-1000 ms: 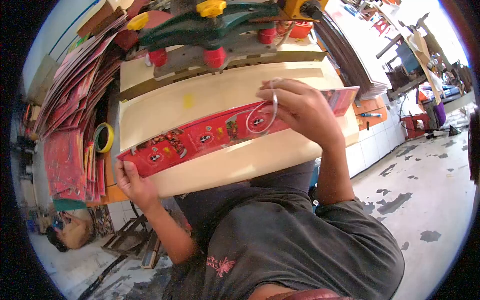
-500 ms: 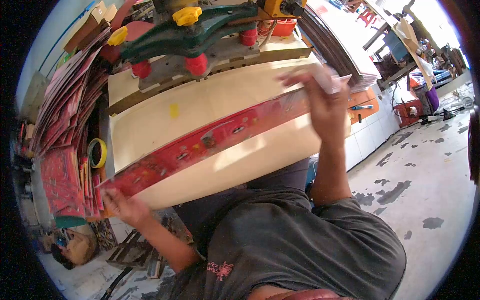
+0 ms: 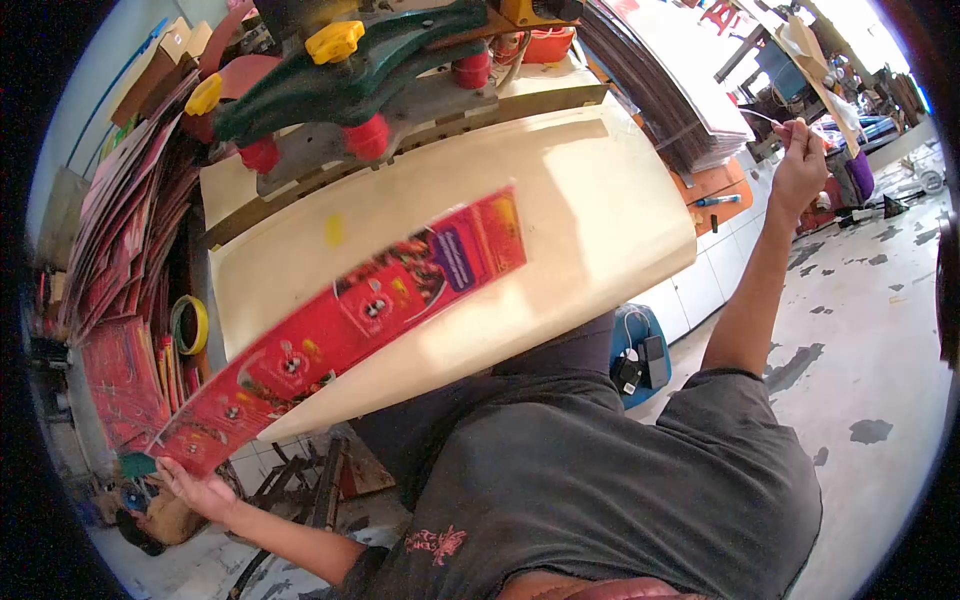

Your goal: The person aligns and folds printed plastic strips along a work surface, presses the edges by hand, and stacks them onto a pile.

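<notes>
A long red printed sheet (image 3: 330, 330), with food pictures and a purple patch near its far end, slants across the cream work surface (image 3: 600, 210). My left hand (image 3: 200, 490) pinches its lower-left end. Raised far out to the right, my right hand (image 3: 800, 165) has its fingers closed on a thin pale strip (image 3: 762, 117), seen almost edge-on. Behind the work surface stands a machine with a dark green clamp bar (image 3: 370, 80), yellow knobs (image 3: 335, 42) and red cylinders (image 3: 367, 137).
Stacked red printed sheets (image 3: 125, 230) lean on the left, beside a yellow tape roll (image 3: 190, 325). A tall sheet stack (image 3: 680, 100) stands at the back right, near a blue pen (image 3: 718, 200). Chargers lie in a blue container (image 3: 640, 365). Another person (image 3: 165, 515) is low at left.
My right hand has let go of the red sheet's right end and swung outward right with a pale strip. My left hand has moved slightly down and left, still holding the sheet.
</notes>
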Demonstrator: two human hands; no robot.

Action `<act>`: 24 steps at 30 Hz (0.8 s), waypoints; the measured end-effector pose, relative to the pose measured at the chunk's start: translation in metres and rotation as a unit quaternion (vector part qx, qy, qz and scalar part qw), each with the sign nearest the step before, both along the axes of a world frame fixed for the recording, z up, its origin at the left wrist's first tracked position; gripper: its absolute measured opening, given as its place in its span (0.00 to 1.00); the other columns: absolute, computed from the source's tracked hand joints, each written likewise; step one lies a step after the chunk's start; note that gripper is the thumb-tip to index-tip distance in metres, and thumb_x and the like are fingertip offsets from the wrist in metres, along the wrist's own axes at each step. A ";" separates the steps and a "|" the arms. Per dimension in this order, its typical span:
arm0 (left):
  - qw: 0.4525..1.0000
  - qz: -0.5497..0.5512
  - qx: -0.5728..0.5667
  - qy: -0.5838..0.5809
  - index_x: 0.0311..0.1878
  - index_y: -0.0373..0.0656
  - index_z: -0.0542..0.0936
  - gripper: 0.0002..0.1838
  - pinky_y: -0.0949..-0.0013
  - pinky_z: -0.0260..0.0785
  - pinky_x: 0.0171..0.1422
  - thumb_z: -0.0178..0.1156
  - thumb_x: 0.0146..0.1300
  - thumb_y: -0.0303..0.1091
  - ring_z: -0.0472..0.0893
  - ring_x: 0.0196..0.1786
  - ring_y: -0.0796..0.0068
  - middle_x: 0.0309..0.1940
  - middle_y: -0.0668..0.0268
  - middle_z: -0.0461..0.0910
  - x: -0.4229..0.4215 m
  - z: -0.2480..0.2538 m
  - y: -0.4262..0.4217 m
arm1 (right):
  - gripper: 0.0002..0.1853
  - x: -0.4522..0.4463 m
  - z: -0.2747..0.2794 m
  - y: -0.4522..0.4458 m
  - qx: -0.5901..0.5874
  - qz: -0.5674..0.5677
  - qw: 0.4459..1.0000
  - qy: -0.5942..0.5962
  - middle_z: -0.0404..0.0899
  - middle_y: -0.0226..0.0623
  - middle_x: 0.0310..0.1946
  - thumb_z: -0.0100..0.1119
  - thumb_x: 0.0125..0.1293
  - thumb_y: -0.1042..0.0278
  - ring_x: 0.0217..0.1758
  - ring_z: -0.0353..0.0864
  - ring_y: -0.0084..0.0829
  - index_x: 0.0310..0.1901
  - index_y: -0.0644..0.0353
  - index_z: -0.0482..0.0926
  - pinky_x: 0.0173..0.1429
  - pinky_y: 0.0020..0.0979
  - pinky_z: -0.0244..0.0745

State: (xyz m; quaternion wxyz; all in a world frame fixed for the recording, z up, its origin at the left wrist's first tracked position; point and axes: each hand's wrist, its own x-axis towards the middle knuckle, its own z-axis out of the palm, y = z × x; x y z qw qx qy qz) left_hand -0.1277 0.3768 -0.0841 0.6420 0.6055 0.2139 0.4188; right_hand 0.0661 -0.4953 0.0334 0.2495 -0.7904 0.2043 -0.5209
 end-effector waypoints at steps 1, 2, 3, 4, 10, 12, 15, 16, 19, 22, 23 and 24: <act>1.000 -0.012 0.000 0.014 0.71 0.36 0.68 0.32 0.52 0.62 0.77 0.64 0.74 0.45 0.72 0.69 0.62 0.67 0.57 0.73 -0.002 0.002 -0.001 | 0.14 -0.003 -0.001 0.000 0.030 0.058 0.997 -0.027 0.88 0.35 0.36 0.55 0.78 0.64 0.42 0.87 0.26 0.42 0.63 0.88 0.50 0.30 0.80; 1.000 -0.012 0.001 0.016 0.71 0.36 0.68 0.32 0.52 0.62 0.77 0.64 0.74 0.45 0.72 0.69 0.62 0.67 0.57 0.73 0.000 0.003 -0.005 | 0.14 -0.006 -0.004 0.010 0.068 0.165 0.983 -0.048 0.88 0.37 0.36 0.57 0.77 0.64 0.42 0.87 0.27 0.43 0.66 0.87 0.51 0.30 0.80; 1.000 0.008 -0.001 0.019 0.71 0.35 0.68 0.32 0.54 0.62 0.77 0.64 0.74 0.45 0.72 0.69 0.63 0.67 0.57 0.73 0.005 0.004 -0.013 | 0.14 -0.012 -0.002 0.026 0.071 0.164 0.983 -0.046 0.88 0.37 0.36 0.57 0.77 0.64 0.42 0.87 0.27 0.43 0.66 0.87 0.51 0.30 0.80; 0.999 0.027 -0.003 0.020 0.71 0.34 0.68 0.32 0.56 0.63 0.77 0.64 0.73 0.45 0.73 0.69 0.65 0.68 0.58 0.73 0.011 0.004 -0.020 | 0.14 -0.019 0.004 0.046 0.057 0.244 0.968 0.022 0.88 0.39 0.36 0.57 0.78 0.64 0.42 0.87 0.28 0.43 0.67 0.86 0.51 0.31 0.81; 0.999 0.002 0.003 0.049 0.70 0.35 0.69 0.29 0.56 0.64 0.76 0.64 0.75 0.43 0.73 0.68 0.65 0.67 0.59 0.74 0.034 0.008 -0.041 | 0.15 -0.055 0.042 0.125 0.046 0.556 0.821 0.120 0.88 0.42 0.36 0.56 0.78 0.64 0.40 0.88 0.30 0.42 0.67 0.86 0.52 0.35 0.82; 0.998 -0.022 0.008 0.049 0.68 0.38 0.72 0.25 0.58 0.68 0.72 0.63 0.75 0.42 0.74 0.66 0.68 0.64 0.61 0.75 0.043 0.014 -0.059 | 0.15 -0.057 0.044 0.139 0.110 0.653 0.747 0.054 0.88 0.39 0.38 0.55 0.78 0.63 0.41 0.88 0.29 0.40 0.66 0.87 0.50 0.32 0.81; 0.995 -0.080 0.032 0.056 0.65 0.37 0.74 0.23 0.59 0.70 0.70 0.62 0.76 0.42 0.76 0.63 0.69 0.61 0.61 0.77 0.054 0.017 -0.077 | 0.15 -0.038 0.046 0.136 -0.047 0.543 0.829 0.124 0.89 0.40 0.39 0.56 0.78 0.64 0.42 0.88 0.28 0.41 0.67 0.87 0.49 0.30 0.81; 0.993 -0.099 0.041 0.059 0.63 0.37 0.75 0.21 0.60 0.73 0.68 0.62 0.76 0.42 0.78 0.60 0.70 0.59 0.61 0.79 0.057 0.012 -0.073 | 0.13 -0.034 0.033 0.139 0.056 0.510 0.843 0.163 0.89 0.42 0.40 0.59 0.76 0.65 0.45 0.88 0.28 0.42 0.68 0.86 0.50 0.32 0.80; 0.990 -0.137 -0.008 0.031 0.61 0.37 0.76 0.20 0.61 0.75 0.65 0.61 0.77 0.42 0.80 0.58 0.71 0.58 0.61 0.80 0.064 0.008 -0.095 | 0.12 -0.020 -0.003 0.122 -0.010 0.419 0.865 0.275 0.88 0.45 0.45 0.62 0.73 0.66 0.49 0.88 0.37 0.46 0.68 0.85 0.55 0.37 0.79; 0.993 -0.113 -0.007 0.042 0.59 0.37 0.78 0.18 0.63 0.77 0.62 0.61 0.77 0.42 0.81 0.55 0.73 0.55 0.62 0.82 0.071 0.007 -0.109 | 0.17 -0.026 -0.022 0.114 -0.178 0.359 0.849 0.346 0.83 0.47 0.57 0.63 0.71 0.64 0.61 0.80 0.52 0.57 0.64 0.81 0.67 0.44 0.73; 0.993 -0.102 -0.010 0.059 0.59 0.37 0.78 0.18 0.63 0.77 0.62 0.61 0.77 0.41 0.82 0.54 0.73 0.54 0.63 0.83 0.073 0.004 -0.109 | 0.17 -0.027 -0.029 0.111 -0.178 0.357 0.849 0.347 0.83 0.47 0.57 0.63 0.71 0.64 0.61 0.80 0.52 0.57 0.64 0.81 0.67 0.44 0.73; 0.993 -0.103 -0.010 0.060 0.59 0.37 0.78 0.18 0.63 0.77 0.62 0.61 0.77 0.41 0.82 0.54 0.73 0.54 0.63 0.83 0.074 0.003 -0.110 | 0.17 -0.028 -0.037 0.108 -0.166 0.346 0.859 0.337 0.83 0.46 0.58 0.63 0.71 0.64 0.61 0.80 0.51 0.57 0.63 0.81 0.67 0.45 0.73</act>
